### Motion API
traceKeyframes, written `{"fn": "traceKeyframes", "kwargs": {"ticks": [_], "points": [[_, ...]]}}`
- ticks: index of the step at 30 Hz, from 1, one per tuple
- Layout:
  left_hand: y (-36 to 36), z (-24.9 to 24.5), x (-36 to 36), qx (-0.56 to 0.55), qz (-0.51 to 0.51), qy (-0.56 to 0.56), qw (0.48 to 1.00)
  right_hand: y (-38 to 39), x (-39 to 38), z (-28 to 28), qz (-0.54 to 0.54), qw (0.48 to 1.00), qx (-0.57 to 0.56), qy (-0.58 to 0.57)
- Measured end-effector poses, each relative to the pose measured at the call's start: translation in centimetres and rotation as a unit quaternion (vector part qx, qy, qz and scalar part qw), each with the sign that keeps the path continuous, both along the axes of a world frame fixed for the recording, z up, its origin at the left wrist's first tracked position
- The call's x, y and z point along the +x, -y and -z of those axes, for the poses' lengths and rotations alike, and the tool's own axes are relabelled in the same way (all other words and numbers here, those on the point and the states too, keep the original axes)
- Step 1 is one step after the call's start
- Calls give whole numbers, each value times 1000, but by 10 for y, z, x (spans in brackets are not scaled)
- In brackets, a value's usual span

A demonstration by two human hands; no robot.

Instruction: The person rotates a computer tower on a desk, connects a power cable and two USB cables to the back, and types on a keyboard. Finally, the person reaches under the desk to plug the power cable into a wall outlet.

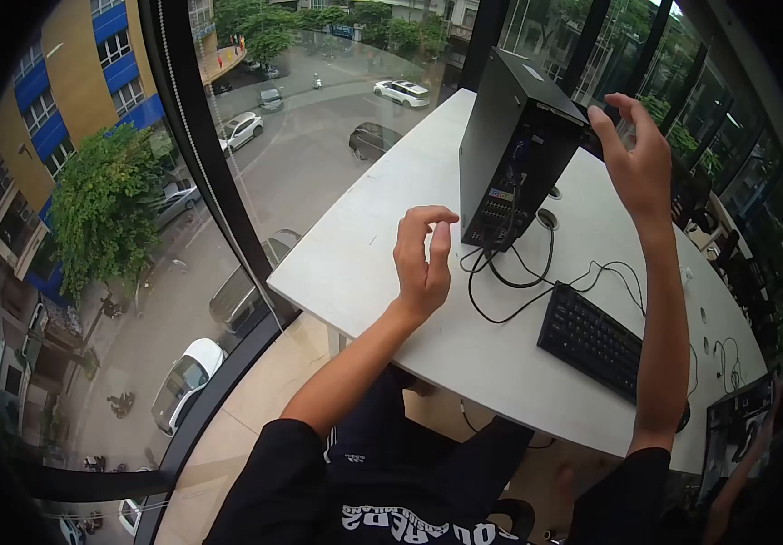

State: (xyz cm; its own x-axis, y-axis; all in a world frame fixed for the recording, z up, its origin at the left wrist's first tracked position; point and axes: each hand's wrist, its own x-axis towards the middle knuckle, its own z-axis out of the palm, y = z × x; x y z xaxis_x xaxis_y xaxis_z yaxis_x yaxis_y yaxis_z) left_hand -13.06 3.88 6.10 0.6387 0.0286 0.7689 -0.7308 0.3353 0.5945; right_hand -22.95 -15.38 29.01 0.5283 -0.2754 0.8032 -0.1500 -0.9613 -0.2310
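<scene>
A black desktop computer tower (500, 136) stands upright on the white table, its back panel with ports and plugged-in cables turned toward me. My left hand (424, 259) is just left of the tower's lower back corner, fingers curled and thumb apart, with nothing in it. Beside the tower's upper right edge, my right hand (635, 154) is raised, its fingers bent and spread from the thumb, also holding nothing. Black cables (500, 313) run from the back panel over the tabletop. A black keyboard (591, 338) lies under my right forearm, which covers part of it.
The white table (364, 263) has a curved far side and round cable holes (547, 219). At the lower right, a monitor (738, 427) shows at the table's edge. Large windows above a street border the left and far sides. Chairs (714, 227) stand beyond the table's right side.
</scene>
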Motion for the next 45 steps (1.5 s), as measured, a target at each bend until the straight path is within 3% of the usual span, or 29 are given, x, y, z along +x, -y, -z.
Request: {"fn": "traceKeyframes", "kwargs": {"ticks": [3, 5, 11, 14, 21, 28, 33, 38, 42, 45], "points": [[-2, -1, 7, -17, 49, -155, 987, 6, 77, -28, 137, 976, 16, -170], [1, 6, 8, 22, 64, -180, 981, 3, 108, -51, 113, 917, 79, -375], [10, 22, 0, 77, 29, -135, 987, 29, 148, -30, 23, 930, 179, -320], [6, 17, 1, 69, 27, -161, 984, 44, 146, -28, 41, 923, 194, -329], [-27, 24, 49, 97, -10, -192, 977, 32, 126, -20, -27, 945, 172, -278], [-60, 9, 137, 122, -28, -187, 974, 40, 112, -23, -136, 934, 121, -308], [-79, -23, 196, 158, 70, -249, 953, 49, 104, -22, -216, 909, 161, -318], [-82, -52, 233, 192, 181, -189, 946, 40, 104, -26, -286, 889, 157, -322], [-75, -64, 249, 188, 334, -192, 903, 44, 110, -22, -305, 882, 154, -324], [-68, -58, 249, 170, 372, -219, 886, 45, 106, -18, -294, 901, 129, -291]]}}
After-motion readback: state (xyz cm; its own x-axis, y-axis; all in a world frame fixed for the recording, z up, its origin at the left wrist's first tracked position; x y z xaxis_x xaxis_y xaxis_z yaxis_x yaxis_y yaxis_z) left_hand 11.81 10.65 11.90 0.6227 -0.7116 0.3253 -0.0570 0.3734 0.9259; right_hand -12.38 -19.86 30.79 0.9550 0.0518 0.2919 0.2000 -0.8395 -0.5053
